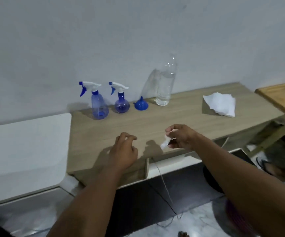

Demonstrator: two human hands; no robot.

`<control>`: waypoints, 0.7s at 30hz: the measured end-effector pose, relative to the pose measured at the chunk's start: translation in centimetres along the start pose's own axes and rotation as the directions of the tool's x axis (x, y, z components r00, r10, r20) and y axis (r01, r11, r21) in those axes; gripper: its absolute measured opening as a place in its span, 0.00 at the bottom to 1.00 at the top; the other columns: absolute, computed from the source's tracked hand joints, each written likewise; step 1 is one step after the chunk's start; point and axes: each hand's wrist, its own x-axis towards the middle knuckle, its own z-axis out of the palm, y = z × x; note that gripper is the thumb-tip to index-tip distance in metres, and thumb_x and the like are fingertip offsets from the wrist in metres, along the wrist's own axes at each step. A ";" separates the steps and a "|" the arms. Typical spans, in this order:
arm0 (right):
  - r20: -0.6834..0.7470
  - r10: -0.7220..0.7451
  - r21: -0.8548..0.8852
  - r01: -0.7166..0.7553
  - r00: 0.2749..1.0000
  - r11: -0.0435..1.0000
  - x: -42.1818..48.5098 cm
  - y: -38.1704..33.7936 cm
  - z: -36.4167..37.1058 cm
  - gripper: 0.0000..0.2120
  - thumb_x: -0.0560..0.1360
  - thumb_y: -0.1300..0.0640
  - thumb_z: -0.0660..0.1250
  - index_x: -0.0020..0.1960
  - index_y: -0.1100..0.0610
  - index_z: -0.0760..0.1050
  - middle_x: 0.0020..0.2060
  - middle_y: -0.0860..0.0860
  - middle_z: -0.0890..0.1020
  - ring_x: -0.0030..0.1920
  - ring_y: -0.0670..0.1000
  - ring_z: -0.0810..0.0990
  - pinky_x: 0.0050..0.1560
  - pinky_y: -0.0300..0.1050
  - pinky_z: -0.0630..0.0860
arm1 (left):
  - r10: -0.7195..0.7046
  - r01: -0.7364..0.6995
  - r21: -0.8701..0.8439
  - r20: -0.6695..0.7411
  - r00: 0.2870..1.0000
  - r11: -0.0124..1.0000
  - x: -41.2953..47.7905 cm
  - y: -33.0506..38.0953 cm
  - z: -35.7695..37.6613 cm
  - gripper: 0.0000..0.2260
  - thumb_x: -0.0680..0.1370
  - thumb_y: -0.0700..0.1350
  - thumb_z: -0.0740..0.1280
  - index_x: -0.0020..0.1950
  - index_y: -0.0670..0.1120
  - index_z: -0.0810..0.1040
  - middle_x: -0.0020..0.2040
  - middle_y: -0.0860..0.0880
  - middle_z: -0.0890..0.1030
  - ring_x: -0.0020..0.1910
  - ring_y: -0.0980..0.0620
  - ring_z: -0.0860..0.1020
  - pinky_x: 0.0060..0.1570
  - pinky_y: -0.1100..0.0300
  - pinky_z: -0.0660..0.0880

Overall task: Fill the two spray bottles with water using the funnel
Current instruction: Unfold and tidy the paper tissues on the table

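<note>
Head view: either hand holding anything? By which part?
Right hand pinches a small white scrap, blurred, by its upper end. Left hand holds nothing.

Pale wall (87, 40) behind a wooden table (172, 120), marble floor (198, 224) below.

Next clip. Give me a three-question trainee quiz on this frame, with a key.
1. True or false: the tall spray bottle and the round spray bottle both have trigger heads on.
2. What stands nearest the water bottle? A tall spray bottle, B funnel, C round spray bottle.
3. Fill in: the right hand pinches a small ___ scrap.
Key: 1 true; 2 B; 3 white.
</note>
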 end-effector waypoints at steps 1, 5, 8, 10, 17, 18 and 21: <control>-0.029 -0.011 0.000 0.012 1.000 1.000 -0.4 -0.1 -1.8 0.05 0.80 0.69 0.64 0.48 0.61 0.75 0.39 0.59 0.76 0.31 0.55 0.79 0.30 0.44 0.80 | 0.039 -0.039 -0.013 0.025 0.999 0.999 0.7 1.6 0.4 0.17 0.74 0.44 0.65 0.63 0.52 0.76 0.62 0.52 0.71 0.62 0.50 0.71 0.57 0.51 0.75; -0.096 -0.033 -0.024 0.031 0.995 0.999 -2.4 -0.6 -8.1 0.08 0.75 0.75 0.67 0.53 0.67 0.78 0.38 0.60 0.76 0.32 0.53 0.78 0.29 0.40 0.76 | 0.125 -0.126 0.007 0.102 0.987 0.992 3.3 7.2 1.8 0.18 0.75 0.45 0.64 0.65 0.53 0.75 0.63 0.53 0.71 0.63 0.52 0.71 0.54 0.53 0.75; -0.115 -0.026 -0.040 0.022 0.993 0.999 -4.2 -0.7 -13.1 0.15 0.73 0.77 0.68 0.59 0.71 0.76 0.43 0.62 0.77 0.35 0.52 0.78 0.34 0.40 0.77 | 0.175 -0.181 0.030 0.133 0.975 0.983 5.2 11.8 3.4 0.17 0.76 0.46 0.63 0.65 0.55 0.74 0.64 0.54 0.70 0.63 0.53 0.71 0.52 0.55 0.75; -0.145 -0.038 -0.081 0.026 0.989 0.996 -4.9 -0.3 -16.7 0.15 0.73 0.76 0.69 0.59 0.70 0.77 0.43 0.64 0.79 0.35 0.52 0.78 0.34 0.40 0.79 | 0.203 -0.209 0.032 0.148 0.968 0.977 6.4 14.9 4.5 0.17 0.76 0.46 0.63 0.65 0.55 0.74 0.64 0.54 0.70 0.63 0.52 0.71 0.52 0.54 0.75; -0.240 -0.078 -0.279 0.008 0.968 0.960 -4.6 2.2 -29.2 0.07 0.77 0.62 0.71 0.53 0.64 0.79 0.41 0.60 0.87 0.40 0.54 0.87 0.37 0.43 0.82 | 0.251 -0.268 0.045 0.223 0.942 0.962 9.1 26.3 10.5 0.17 0.77 0.47 0.62 0.65 0.55 0.73 0.64 0.54 0.70 0.59 0.51 0.74 0.51 0.52 0.76; -0.255 -0.089 -0.308 0.007 0.963 0.951 -4.5 2.7 -31.1 0.07 0.77 0.61 0.71 0.52 0.64 0.79 0.41 0.59 0.87 0.39 0.52 0.87 0.36 0.42 0.82 | 0.260 -0.278 0.044 0.239 0.935 0.960 9.4 28.1 11.5 0.17 0.77 0.48 0.62 0.66 0.55 0.73 0.64 0.54 0.70 0.58 0.51 0.74 0.50 0.53 0.76; -0.300 -0.132 -0.337 0.024 0.945 0.941 -4.8 4.3 -37.0 0.05 0.76 0.62 0.72 0.51 0.63 0.80 0.42 0.58 0.86 0.39 0.51 0.85 0.41 0.44 0.83 | 0.301 -0.321 0.030 0.274 0.913 0.946 10.3 33.9 15.0 0.16 0.77 0.48 0.62 0.66 0.55 0.73 0.65 0.53 0.70 0.57 0.51 0.75 0.51 0.53 0.75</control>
